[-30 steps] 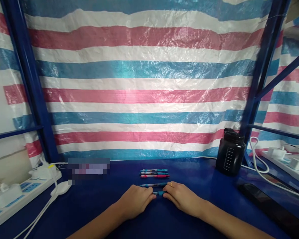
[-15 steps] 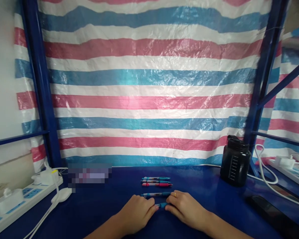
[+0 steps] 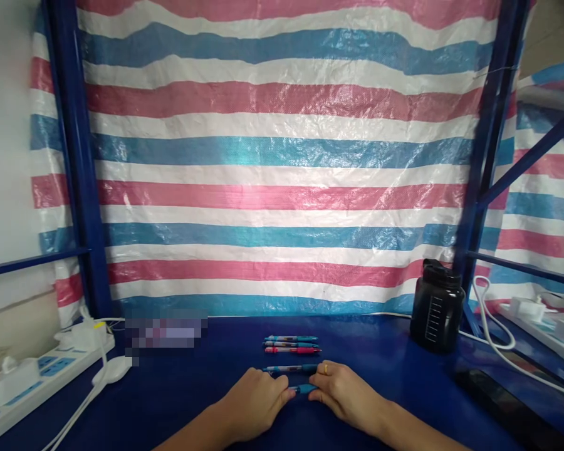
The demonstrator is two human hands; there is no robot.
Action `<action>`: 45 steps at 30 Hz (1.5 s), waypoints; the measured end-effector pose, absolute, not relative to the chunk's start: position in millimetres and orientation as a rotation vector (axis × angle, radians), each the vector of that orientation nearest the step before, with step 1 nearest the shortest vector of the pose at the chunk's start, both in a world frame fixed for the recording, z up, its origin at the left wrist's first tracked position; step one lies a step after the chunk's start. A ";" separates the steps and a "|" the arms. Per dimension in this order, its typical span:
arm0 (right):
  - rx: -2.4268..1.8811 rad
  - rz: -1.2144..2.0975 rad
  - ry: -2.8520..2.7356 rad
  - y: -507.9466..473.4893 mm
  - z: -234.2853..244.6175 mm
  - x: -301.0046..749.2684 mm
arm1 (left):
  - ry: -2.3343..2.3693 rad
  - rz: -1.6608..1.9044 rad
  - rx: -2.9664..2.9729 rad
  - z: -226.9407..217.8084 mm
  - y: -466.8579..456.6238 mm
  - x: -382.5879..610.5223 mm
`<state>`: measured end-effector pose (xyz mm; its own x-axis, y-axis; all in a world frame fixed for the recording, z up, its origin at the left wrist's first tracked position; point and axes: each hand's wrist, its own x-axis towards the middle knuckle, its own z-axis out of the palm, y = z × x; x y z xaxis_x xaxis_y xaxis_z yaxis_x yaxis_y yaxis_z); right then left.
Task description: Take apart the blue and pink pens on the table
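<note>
Down at the near edge of the blue steel tabletop [image 3: 385, 388], two bare hands are in play, both palm-down with the wrists low: the left hand [image 3: 254, 404] comes in from the lower left, fingers curled inward, and the right hand [image 3: 350, 398], a gold ring [image 3: 326, 369] on one finger, comes in from the lower right, fingers reaching toward it. Only a narrow gap separates them, and in that gap lies the nearest pen [image 3: 303, 389], its glossy blue barrel showing, its ends tucked behind the fingertips (pinched or merely touched, impossible to call from up here). Just above, a second pen [image 3: 289, 369] lies crosswise, its end right against the right hand's fingers. Farther up, three more pens [image 3: 291, 344] sit side by side in a tight row, their slim plastic barrels printed in blue and pink, so that's five pens on the table. Over to the right stands one black plastic bottle [image 3: 437, 307] with a white printed scale, and behind it all hangs a woven striped tarp [image 3: 282, 163], crinkled and shiny, in pink, white and blue
</note>
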<state>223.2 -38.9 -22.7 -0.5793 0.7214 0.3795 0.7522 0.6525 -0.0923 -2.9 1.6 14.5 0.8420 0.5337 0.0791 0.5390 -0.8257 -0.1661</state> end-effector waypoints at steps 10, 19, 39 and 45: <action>-1.288 0.203 -2.325 -53.3 -12.8 214.5 | -0.788 -0.123 -2.801 1.0 2.8 -3.4; -1.249 0.051 -2.416 -50.2 -21.3 209.4 | -0.775 0.047 -2.797 8.7 -5.4 0.5; -1.188 -0.043 -2.403 -48.3 -23.0 214.7 | -0.965 -0.093 -2.776 -1.1 -4.1 2.7; -1.149 -0.033 -2.385 -45.0 -27.6 216.7 | -0.992 -0.058 -2.781 1.8 -6.3 3.3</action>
<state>216.7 -45.0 -27.6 -0.5266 0.7291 0.4371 0.7410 0.6457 -0.1843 3.3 -6.3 1.8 0.7757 0.6231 0.0997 0.6305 -0.7589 -0.1630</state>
